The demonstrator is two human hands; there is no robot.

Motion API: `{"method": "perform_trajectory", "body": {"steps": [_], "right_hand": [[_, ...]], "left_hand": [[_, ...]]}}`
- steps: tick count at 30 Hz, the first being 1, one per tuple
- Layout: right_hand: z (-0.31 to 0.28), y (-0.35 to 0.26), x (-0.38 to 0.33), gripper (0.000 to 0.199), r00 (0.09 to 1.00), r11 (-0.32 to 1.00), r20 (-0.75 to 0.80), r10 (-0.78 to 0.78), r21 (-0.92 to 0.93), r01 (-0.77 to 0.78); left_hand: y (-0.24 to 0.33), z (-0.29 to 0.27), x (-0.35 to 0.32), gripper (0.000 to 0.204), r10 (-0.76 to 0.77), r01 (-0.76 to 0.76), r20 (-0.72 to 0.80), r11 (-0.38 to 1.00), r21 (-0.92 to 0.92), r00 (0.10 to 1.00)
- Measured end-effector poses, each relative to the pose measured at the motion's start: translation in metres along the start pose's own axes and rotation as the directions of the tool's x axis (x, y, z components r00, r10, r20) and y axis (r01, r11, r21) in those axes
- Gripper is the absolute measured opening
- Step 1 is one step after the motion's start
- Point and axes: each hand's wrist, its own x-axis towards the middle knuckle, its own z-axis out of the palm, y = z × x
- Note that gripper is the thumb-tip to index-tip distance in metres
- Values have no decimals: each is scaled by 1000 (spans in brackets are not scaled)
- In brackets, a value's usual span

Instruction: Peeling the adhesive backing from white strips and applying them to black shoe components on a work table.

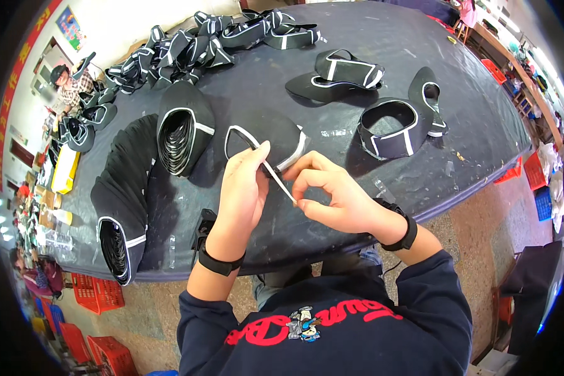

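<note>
Just above the table's near edge, both my hands are on a black visor (pixel 266 128) with white trim, its rounded brim turned away from me. My left hand (pixel 245 185) is closed on its band, thumb on top. Between finger and thumb, my right hand (pixel 332 191) pinches the end of a narrow white strip (pixel 281 182) that runs down from the band. Part of the band is hidden behind my fingers. Left of the visor stand a nested stack of black visors (pixel 185 119) and a longer stack of visors (pixel 122 182) lying on its side.
The dark-covered table (pixel 244 81) carries a heap of visors (pixel 188 53) at the far left. Several loose visors (pixel 388 128) lie to the right. Red crates (pixel 97 291) stand on the floor at the left. Another person (pixel 72 88) sits beyond the table's left end.
</note>
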Motion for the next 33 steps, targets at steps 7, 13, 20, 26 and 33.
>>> {"method": "perform_trajectory", "body": {"steps": [7,13,20,26,33], "right_hand": [[1,4,6,9,992,983,-20,-124,-137,120],[-3,3,10,9,991,982,-41,-131,-139,124],[-6,0,10,12,976,983,-124,-177,-67,170],[-11,5,17,15,897,869,-335,-288,-484,99],[-19,-1,15,29,894,862,-229,-386,-435,261]], "left_hand": [[8,3,3,32,-66,77,-87,989,124,994],[0,-10,3,46,294,-181,-22,645,742,956],[-11,-5,6,45,496,-316,64,444,839,866],[-3,7,6,36,172,-144,-62,938,316,983],[18,12,-12,58,160,-267,239,803,533,958]]}}
